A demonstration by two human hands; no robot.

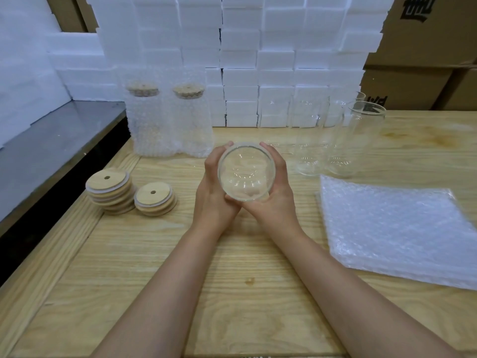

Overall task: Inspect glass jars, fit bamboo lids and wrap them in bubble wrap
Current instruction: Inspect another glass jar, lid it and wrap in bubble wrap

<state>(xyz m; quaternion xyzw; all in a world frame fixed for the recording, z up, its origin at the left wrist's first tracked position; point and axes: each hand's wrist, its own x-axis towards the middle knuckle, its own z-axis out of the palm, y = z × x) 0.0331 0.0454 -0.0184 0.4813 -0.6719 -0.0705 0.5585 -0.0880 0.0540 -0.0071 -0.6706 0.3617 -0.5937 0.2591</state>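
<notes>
We find the inspection step in hand. The glass jar (246, 171) is held above the middle of the wooden table (232, 293), tipped so that its open mouth faces us and we look down to its base. The left hand (211, 187) and right hand (280, 192) are together, cupped round the jar from either side, with fingers curled about its wall and the heels of the hands meeting beneath it. The jar carries no lid.

Two stacks of bamboo lids (154, 200) lie to the left, near the hands. The bubble wrap sheets (400, 228) lie flat to the right. Two wrapped jars (167, 125) with lids stand at the rear left, and several bare jars (335, 140) stand at the rear right.

In our judgement, the next move requires one hand to release the jar, reach left for a lid and seat it squarely on the rim, while the other hand steadies the glass.
</notes>
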